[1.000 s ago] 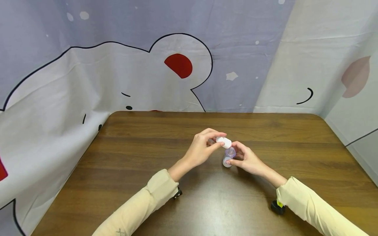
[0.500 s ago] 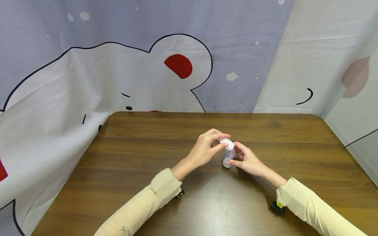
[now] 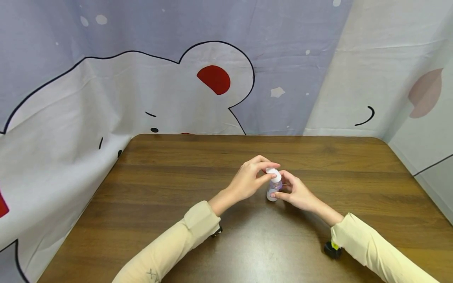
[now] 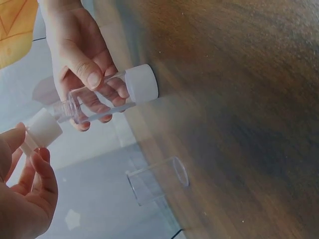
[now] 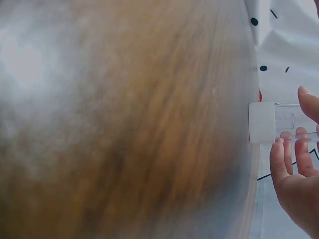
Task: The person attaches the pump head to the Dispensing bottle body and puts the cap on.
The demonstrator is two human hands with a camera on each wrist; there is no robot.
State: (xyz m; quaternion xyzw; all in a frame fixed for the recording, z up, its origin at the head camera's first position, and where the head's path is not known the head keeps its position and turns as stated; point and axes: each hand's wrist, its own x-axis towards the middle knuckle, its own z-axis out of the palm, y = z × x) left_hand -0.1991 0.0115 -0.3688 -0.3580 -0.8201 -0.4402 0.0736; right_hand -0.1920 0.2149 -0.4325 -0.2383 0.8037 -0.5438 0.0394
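Observation:
My right hand (image 3: 297,193) grips a small clear bottle (image 4: 82,102) around its body, thumb on one side and fingers on the other. The bottle's wide white base (image 4: 142,83) is down at the tabletop. Between left thumb and fingers I pinch a white cap (image 4: 44,128), which sits over the bottle's threaded neck (image 4: 64,110). My left hand (image 3: 247,179) comes in from the left, above the bottle. In the right wrist view the white base (image 5: 262,123) shows beside the right fingers, while the cap is out of frame.
A clear, open-ended plastic cylinder (image 4: 157,181) stands on the table near the bottle in the left wrist view. The brown wooden table (image 3: 159,169) ends at a patterned curtain (image 3: 283,70) along its back and left sides.
My left hand has moved right and slightly down, bringing the white cap from above and beside the bottle's neck onto it. My right hand and the bottle have stayed in place.

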